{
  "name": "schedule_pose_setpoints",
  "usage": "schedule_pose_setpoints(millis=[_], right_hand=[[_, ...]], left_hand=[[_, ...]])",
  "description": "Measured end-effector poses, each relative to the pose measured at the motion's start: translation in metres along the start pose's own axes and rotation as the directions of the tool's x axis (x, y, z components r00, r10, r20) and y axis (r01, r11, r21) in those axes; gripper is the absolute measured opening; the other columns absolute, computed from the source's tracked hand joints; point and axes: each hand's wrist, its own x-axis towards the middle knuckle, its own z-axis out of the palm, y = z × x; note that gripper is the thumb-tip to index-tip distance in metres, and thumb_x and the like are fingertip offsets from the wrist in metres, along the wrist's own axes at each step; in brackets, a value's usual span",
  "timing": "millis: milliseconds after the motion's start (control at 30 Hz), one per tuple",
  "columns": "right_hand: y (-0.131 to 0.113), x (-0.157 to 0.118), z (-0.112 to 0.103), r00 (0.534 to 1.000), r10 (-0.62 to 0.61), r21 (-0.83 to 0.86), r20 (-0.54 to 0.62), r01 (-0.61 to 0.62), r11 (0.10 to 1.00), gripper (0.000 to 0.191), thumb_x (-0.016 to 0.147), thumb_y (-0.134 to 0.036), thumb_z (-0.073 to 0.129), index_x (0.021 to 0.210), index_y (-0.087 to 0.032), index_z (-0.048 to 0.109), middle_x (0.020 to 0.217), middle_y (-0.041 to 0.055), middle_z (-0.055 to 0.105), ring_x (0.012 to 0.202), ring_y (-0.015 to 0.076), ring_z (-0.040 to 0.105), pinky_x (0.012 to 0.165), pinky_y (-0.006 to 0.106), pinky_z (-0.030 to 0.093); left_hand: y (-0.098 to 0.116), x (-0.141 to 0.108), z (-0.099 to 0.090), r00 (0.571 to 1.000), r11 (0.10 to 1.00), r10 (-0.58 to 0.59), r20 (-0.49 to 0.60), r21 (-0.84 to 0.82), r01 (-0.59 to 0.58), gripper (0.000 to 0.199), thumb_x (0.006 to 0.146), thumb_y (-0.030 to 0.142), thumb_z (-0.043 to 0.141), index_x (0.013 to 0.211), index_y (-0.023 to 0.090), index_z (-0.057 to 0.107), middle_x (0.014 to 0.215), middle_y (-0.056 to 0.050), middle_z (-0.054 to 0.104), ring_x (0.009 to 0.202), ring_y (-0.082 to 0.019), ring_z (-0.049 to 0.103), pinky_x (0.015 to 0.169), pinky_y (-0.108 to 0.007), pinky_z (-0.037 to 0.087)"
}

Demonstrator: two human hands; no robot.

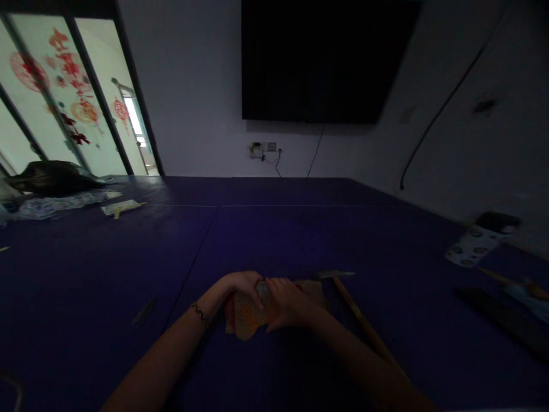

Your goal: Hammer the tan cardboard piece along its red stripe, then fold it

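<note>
In the head view, my left hand [247, 286] curls over a small pale, greyish rounded thing [263, 289] from the left. My right hand [289, 303] closes on it from the right, thumb held low. The dim light hides its exact kind. Beneath both hands lies a tan sheet [244, 329] with an orange dotted pattern and some red at its left edge; whether it is paper or cloth I cannot tell. Just right of the hands rests a hammer [349, 300] with a metal head and a long wooden handle. Several thin nail-like rods [144, 312] lie to the left.
The dark purple table [274, 234] reaches to the wall, with seams across it. A white tray [120, 207] and a dark bag [55, 176] sit far left. A patterned white pouch [474, 246] and a dark flat bar [506, 320] lie right. A television [328, 63] hangs behind.
</note>
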Motion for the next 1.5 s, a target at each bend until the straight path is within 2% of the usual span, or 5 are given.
schedule_pose_setpoints(millis=[100, 333, 567, 767, 1500], right_hand=[[0.011, 0.001, 0.007, 0.999, 0.022, 0.056, -0.030, -0.020, 0.998, 0.095, 0.044, -0.060, 0.069, 0.118, -0.006, 0.044, 0.109, 0.0182, 0.052, 0.100, 0.0317, 0.046, 0.086, 0.044, 0.037], [0.015, 0.000, 0.016, 0.996, 0.069, 0.088, -0.053, -0.064, 0.994, 0.089, 0.042, -0.057, 0.071, 0.115, -0.010, 0.046, 0.105, 0.0151, 0.049, 0.096, 0.0302, 0.045, 0.083, 0.044, 0.037], [0.015, 0.003, 0.018, 0.995, 0.081, 0.110, -0.065, -0.074, 0.991, 0.082, 0.045, -0.059, 0.069, 0.109, -0.013, 0.049, 0.102, 0.0130, 0.047, 0.094, 0.0287, 0.043, 0.082, 0.042, 0.037], [0.013, 0.004, 0.017, 0.994, 0.088, 0.092, -0.065, -0.081, 0.992, 0.083, 0.046, -0.057, 0.069, 0.111, -0.010, 0.049, 0.103, 0.0142, 0.046, 0.093, 0.0287, 0.042, 0.082, 0.041, 0.037], [0.020, 0.023, 0.014, 0.996, 0.058, 0.054, -0.070, -0.055, 0.997, 0.083, 0.041, -0.049, 0.071, 0.111, -0.008, 0.049, 0.100, 0.0139, 0.048, 0.092, 0.0294, 0.042, 0.081, 0.043, 0.037]], left_hand=[[0.005, -0.005, -0.001, 0.992, 0.980, -0.096, -0.085, 0.169, 0.109, 0.047, 0.051, 0.048, 0.071, 0.082, 0.014, 0.062, 0.078, -0.002, 0.063, 0.072, -0.019, 0.059, 0.059, -0.023, 0.043], [0.028, -0.032, 0.016, 0.924, 0.901, 0.023, -0.382, 0.408, 0.146, 0.064, 0.056, 0.041, 0.072, 0.110, 0.015, 0.050, 0.109, -0.011, 0.053, 0.100, -0.027, 0.050, 0.082, -0.035, 0.040], [0.021, -0.052, 0.053, 0.911, 0.871, 0.227, -0.344, 0.490, -0.032, 0.066, 0.071, 0.044, 0.061, 0.126, 0.017, 0.037, 0.132, -0.015, 0.036, 0.120, -0.032, 0.033, 0.097, -0.048, 0.026], [0.007, -0.052, 0.057, 0.877, 0.835, 0.338, -0.343, 0.539, -0.111, 0.062, 0.079, 0.049, 0.048, 0.130, 0.017, 0.032, 0.134, -0.016, 0.033, 0.124, -0.030, 0.028, 0.099, -0.049, 0.023], [0.008, -0.052, 0.061, 0.848, 0.806, 0.319, -0.423, 0.592, -0.008, 0.042, 0.082, 0.029, 0.049, 0.121, 0.016, 0.043, 0.127, -0.012, 0.046, 0.119, -0.026, 0.039, 0.099, -0.042, 0.031]])
